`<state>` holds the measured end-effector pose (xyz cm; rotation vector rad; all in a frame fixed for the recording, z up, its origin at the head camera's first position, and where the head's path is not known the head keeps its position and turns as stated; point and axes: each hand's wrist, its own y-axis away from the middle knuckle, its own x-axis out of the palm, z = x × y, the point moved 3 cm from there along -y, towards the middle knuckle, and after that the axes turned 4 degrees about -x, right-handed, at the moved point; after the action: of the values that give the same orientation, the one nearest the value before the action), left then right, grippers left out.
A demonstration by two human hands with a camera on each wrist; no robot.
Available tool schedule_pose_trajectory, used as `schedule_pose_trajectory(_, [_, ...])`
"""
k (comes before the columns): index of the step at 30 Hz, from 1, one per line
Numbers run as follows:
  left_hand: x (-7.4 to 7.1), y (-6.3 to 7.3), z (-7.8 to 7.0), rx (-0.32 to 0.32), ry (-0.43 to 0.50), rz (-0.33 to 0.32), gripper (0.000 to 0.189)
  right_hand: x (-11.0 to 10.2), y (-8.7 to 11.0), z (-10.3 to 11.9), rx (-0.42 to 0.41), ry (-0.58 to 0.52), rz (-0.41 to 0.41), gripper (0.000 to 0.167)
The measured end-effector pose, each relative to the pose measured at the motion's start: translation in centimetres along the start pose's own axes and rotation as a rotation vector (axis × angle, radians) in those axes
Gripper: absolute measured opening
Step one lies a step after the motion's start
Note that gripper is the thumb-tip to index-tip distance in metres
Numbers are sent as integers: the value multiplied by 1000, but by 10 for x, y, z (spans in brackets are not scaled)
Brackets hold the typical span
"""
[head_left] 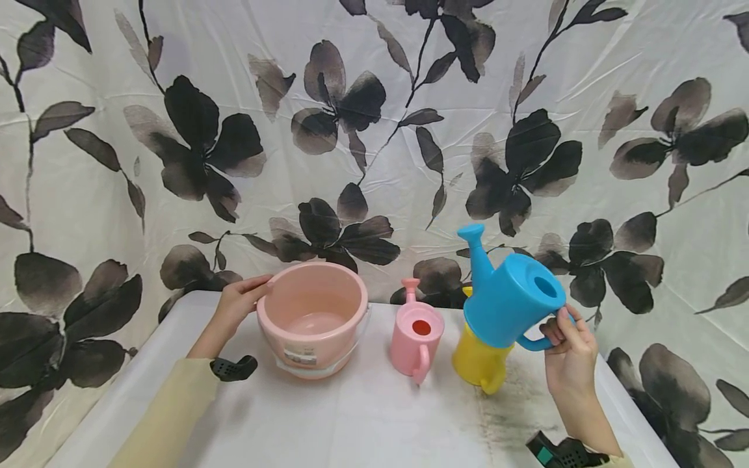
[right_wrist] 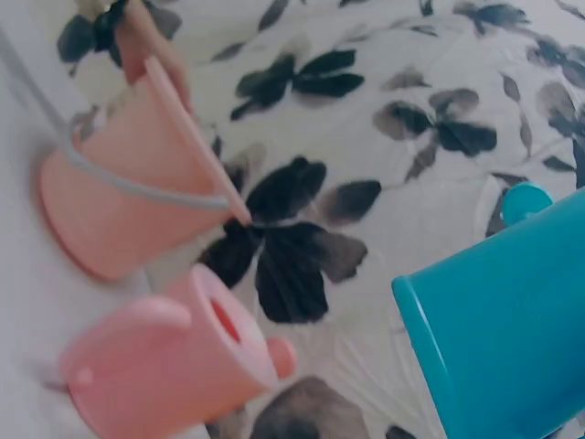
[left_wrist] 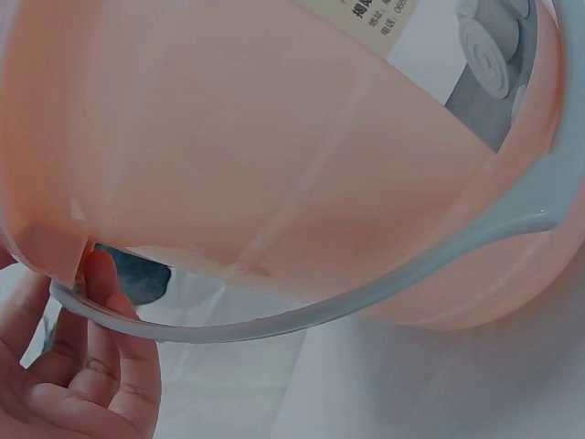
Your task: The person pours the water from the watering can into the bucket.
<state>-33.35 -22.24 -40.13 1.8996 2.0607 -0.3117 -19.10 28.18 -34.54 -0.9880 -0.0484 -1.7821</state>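
I'm pinching the bucket (head_left: 295, 325)'s rim with my left hand (head_left: 236, 302), while my right hand (head_left: 575, 348) is gripping the blue can (head_left: 497, 309), tilted and lifted; the pink can (head_left: 411, 344) and yellow can (head_left: 475, 365) are standing unlifted on the table (head_left: 386, 422), none showing in the bucket.

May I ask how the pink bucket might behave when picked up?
The pink bucket shows nothing inside and looks plastic, so probably light for its size. Its smooth, glossy side may be slippery. The pale handle hangs low and would likely swing.
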Motion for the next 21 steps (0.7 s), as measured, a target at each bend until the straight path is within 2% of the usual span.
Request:
schedule_pose_trajectory(6, [1,0,1,-7,10,1,54,-31,-5,12,-67,48,-162,6])
schedule_pose_trajectory(10, [1,0,0,-8,7,5,54,-51,-7,17,-87,36,-233,9])
schedule_pose_trajectory(15, [2,0,-1,-11,7,6,54,-73,-9,18,-103,66,-301,13])
schedule_pose_trajectory(21, [0,1,0,-12,0,8,53,-94,-8,13,-124,147,-340,14])
